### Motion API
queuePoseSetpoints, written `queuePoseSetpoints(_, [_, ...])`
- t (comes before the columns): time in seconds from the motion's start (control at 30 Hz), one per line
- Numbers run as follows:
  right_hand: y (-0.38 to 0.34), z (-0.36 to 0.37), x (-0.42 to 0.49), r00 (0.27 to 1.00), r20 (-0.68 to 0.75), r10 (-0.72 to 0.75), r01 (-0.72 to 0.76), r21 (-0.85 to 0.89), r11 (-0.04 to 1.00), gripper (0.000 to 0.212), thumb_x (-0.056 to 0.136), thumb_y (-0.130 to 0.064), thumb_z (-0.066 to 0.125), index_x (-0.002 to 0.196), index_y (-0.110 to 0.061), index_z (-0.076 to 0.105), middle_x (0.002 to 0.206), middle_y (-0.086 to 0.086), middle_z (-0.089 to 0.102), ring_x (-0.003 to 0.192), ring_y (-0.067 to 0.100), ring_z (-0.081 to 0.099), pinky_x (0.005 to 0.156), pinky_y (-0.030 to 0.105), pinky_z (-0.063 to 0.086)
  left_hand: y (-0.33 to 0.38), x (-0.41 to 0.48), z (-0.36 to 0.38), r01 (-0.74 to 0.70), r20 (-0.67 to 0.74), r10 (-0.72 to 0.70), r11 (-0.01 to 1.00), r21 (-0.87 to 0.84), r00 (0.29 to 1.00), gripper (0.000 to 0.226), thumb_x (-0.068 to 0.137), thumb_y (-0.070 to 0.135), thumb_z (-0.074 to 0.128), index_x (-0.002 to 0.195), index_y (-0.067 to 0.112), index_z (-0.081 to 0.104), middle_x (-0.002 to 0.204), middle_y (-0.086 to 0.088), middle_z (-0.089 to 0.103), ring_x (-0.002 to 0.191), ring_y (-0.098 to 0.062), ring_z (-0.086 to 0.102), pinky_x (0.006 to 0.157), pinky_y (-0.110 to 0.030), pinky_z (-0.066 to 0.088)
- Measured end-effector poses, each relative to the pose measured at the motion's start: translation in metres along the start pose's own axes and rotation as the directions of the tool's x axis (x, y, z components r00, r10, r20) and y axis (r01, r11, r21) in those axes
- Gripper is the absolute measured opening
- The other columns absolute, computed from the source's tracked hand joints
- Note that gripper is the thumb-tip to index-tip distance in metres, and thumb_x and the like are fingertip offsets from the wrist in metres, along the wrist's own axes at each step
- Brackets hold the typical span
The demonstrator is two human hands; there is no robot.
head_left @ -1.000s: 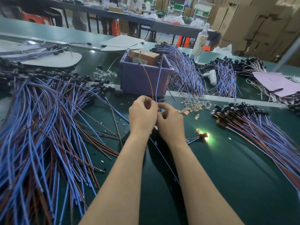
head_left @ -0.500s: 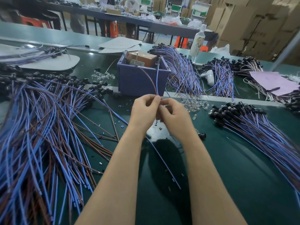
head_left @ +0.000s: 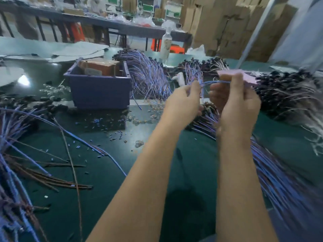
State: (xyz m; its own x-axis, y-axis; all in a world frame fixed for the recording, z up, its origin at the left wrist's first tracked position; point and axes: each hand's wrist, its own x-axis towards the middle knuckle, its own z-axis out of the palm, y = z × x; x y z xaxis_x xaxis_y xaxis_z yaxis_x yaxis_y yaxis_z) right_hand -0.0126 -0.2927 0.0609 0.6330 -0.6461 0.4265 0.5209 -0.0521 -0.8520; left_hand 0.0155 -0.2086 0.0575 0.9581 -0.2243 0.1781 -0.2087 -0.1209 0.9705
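Observation:
Both hands are raised above the green table (head_left: 174, 180), to the right of the purple bin (head_left: 99, 91). A thin blue wire (head_left: 215, 82) spans between them. My left hand (head_left: 183, 102) pinches one end with its fingertips. My right hand (head_left: 237, 103) holds the other end with curled fingers. The frame is motion-blurred, so what is on the wire's ends is not visible. Under the hands lies a bundle of blue and brown wires with black caps (head_left: 272, 172).
A large heap of blue and brown wires (head_left: 15, 163) covers the left. The purple bin holds a brown box (head_left: 99, 66). More capped wire bundles (head_left: 286, 95) lie at the right. A bottle (head_left: 166, 44) stands behind. Small clear parts (head_left: 139, 119) and wire scraps litter the table.
The view has swung to the right. Both hands have moved right and up, away from the bin, and now stretch the blue wire between them above the right-hand bundle.

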Motion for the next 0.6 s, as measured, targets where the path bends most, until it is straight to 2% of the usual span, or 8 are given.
queuePoseSetpoints(0.03, [0.001,-0.008,0.002,0.996,-0.041,0.077,-0.069,0.160,0.985,0.033,0.101,-0.022,0.043,0.078,-0.015,0.065,0.056,-0.005,0.064,0.049,0.007,0.057,0.050,0.018,0.047,-0.002,0.004,0.015,0.034,0.028,-0.032,0.994,-0.099,0.999,0.033,0.103,0.034,0.034,0.096,0.009,0.055,0.092,-0.020,0.067,0.070,-0.023,0.059,0.076,-0.038,0.049])
queuePoseSetpoints(0.1, [0.006,-0.025,0.004,0.969,-0.095,0.226,-0.176,0.375,0.910,0.032,0.101,-0.024,0.043,0.080,-0.013,0.065,0.057,-0.004,0.065,0.049,0.006,0.057,0.050,0.016,0.047,-0.004,0.015,0.041,0.025,-0.020,-0.031,0.970,-0.240,0.999,0.026,0.102,0.022,0.038,0.096,0.006,0.057,0.096,-0.021,0.066,0.076,-0.020,0.057,0.087,-0.044,0.050])
queuePoseSetpoints(0.23, [0.030,-0.059,0.003,0.861,-0.245,0.446,-0.332,0.393,0.857,0.031,0.100,-0.029,0.045,0.080,-0.013,0.062,0.053,-0.006,0.065,0.045,0.003,0.057,0.045,0.014,0.047,-0.012,0.037,0.084,-0.032,-0.108,0.002,0.962,-0.273,0.994,0.015,0.096,0.009,0.050,0.101,0.008,0.064,0.074,0.004,0.063,0.078,-0.015,0.059,0.088,-0.036,0.053])
queuePoseSetpoints(0.33, [0.048,-0.078,0.006,0.754,-0.221,0.618,-0.427,0.550,0.718,0.032,0.099,-0.025,0.047,0.073,-0.010,0.057,0.044,-0.005,0.059,0.036,0.001,0.052,0.038,0.012,0.043,-0.025,0.044,0.108,-0.050,-0.100,0.038,0.992,-0.117,0.994,0.016,0.094,0.012,0.053,0.104,0.013,0.066,0.078,0.005,0.063,0.074,-0.011,0.057,0.076,-0.025,0.047])
queuePoseSetpoints(0.4, [0.059,-0.088,0.010,0.687,-0.154,0.710,-0.446,0.683,0.579,0.032,0.099,-0.021,0.046,0.072,-0.008,0.055,0.044,-0.002,0.060,0.035,0.003,0.054,0.039,0.013,0.046,-0.039,0.047,0.120,-0.029,-0.109,0.032,0.999,0.030,0.994,0.020,0.094,0.016,0.055,0.113,0.015,0.061,0.092,-0.001,0.067,0.083,-0.017,0.059,0.075,-0.025,0.042])
queuePoseSetpoints(0.47, [0.069,-0.093,0.014,0.642,-0.096,0.761,-0.448,0.758,0.473,0.032,0.100,-0.019,0.044,0.074,-0.005,0.055,0.047,0.004,0.063,0.038,0.008,0.060,0.046,0.017,0.051,-0.054,0.050,0.128,0.019,-0.100,-0.005,0.989,0.144,0.995,0.029,0.092,0.022,0.058,0.119,0.013,0.054,0.100,-0.008,0.068,0.094,-0.025,0.060,0.076,-0.028,0.040])
queuePoseSetpoints(0.53, [0.079,-0.095,0.018,0.611,-0.082,0.787,-0.462,0.771,0.439,0.034,0.102,-0.020,0.038,0.077,-0.003,0.054,0.055,0.009,0.065,0.047,0.014,0.064,0.057,0.020,0.054,-0.068,0.050,0.133,0.038,-0.065,-0.022,0.964,0.262,0.998,0.029,0.093,0.026,0.057,0.118,0.012,0.054,0.104,-0.011,0.067,0.099,-0.029,0.059,0.080,-0.033,0.043])
queuePoseSetpoints(0.6, [0.084,-0.093,0.022,0.596,-0.109,0.795,-0.480,0.746,0.462,0.033,0.103,-0.020,0.035,0.081,-0.003,0.052,0.072,0.011,0.064,0.066,0.017,0.065,0.068,0.027,0.055,-0.079,0.051,0.136,0.018,-0.020,-0.012,0.948,0.318,1.000,0.023,0.095,0.026,0.052,0.109,0.011,0.063,0.106,-0.012,0.066,0.099,-0.029,0.059,0.080,-0.031,0.043])
